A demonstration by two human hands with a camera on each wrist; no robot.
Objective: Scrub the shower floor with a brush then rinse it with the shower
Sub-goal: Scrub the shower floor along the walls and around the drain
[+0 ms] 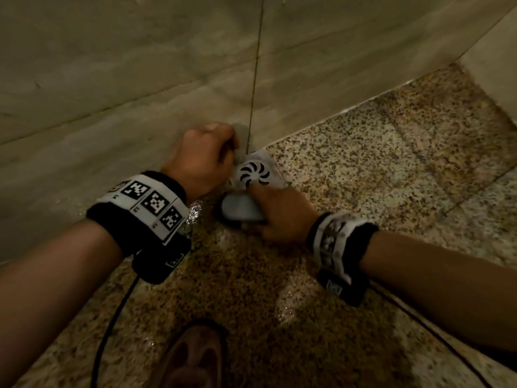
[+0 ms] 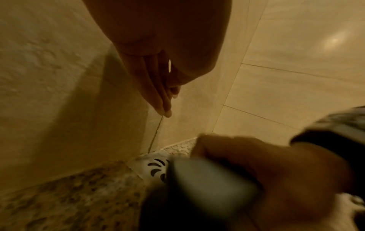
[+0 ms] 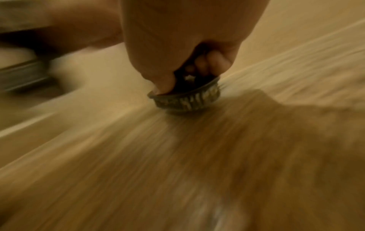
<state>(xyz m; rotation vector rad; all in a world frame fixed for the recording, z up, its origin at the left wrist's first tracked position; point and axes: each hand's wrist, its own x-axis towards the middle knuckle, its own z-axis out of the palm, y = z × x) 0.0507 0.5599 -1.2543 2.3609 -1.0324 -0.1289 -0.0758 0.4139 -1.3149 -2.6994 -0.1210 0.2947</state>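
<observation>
Brush [image 1: 242, 210]: grey, low on the speckled shower floor [image 1: 363, 169], just in front of the white drain cover [image 1: 256, 173], in the corner where the floor meets the wall.

Far left: beige wall tiles [image 1: 112, 79], with a dark grout line running down to the drain corner. Left grip [image 1: 201, 159] up against the foot of that wall, just left of the drain cover, holding nothing. Seen from its own wrist: fingers [image 2: 158, 93] fairly straight and together, pointing down along the tile, thumb tucked close. Black and white marker band [image 1: 148, 204] round the left wrist, with a black cable hanging from it.

Centre: drain cover with curved slots, lying between the two grips. Brush bristles down on the floor, its front edge at the drain cover.

Right: right grip [image 1: 282, 218] clamped over the back of the brush, fingers curled through its handle, thumb pressed on the rim. Right wrist view heavily streaked with blur; bristles still readable under the round body. Floor wet and glistening. Brown shoe [image 1: 193, 357] at the bottom edge.
</observation>
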